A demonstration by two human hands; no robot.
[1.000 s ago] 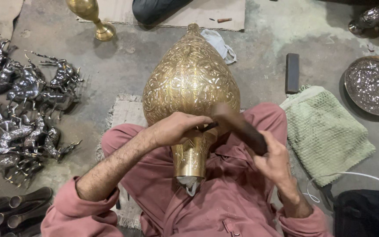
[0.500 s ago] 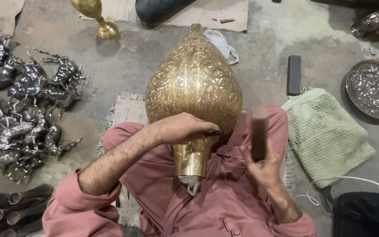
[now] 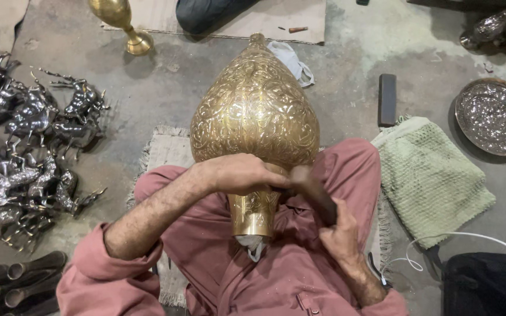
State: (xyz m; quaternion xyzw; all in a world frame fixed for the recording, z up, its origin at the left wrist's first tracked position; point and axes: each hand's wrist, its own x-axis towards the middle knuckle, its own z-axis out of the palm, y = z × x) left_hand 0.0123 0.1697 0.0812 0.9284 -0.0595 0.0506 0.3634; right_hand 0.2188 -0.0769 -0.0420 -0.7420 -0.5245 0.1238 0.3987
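Note:
A large engraved brass vase body (image 3: 256, 111) lies across my lap, its narrow neck (image 3: 253, 212) pointing toward me and a cloth stuffed in its mouth. My left hand (image 3: 238, 174) rests on the lower shoulder of the vase with the fingers closed over a small tool that is mostly hidden. My right hand (image 3: 338, 233) grips a dark wooden mallet (image 3: 314, 190), whose head sits next to my left hand's fingers at the vase's shoulder.
Several silver deer figurines (image 3: 27, 146) lie on the floor at the left. A brass goblet (image 3: 121, 23) stands at the top left. A green cloth (image 3: 428, 175), a dark block (image 3: 387, 99) and a silver dish (image 3: 493, 117) lie at the right. Metal tubes (image 3: 13, 281) are bottom left.
My right hand raised the mallet upright half a second ago and has now swung it back down against the tool at my left hand. The vase and left hand stayed put.

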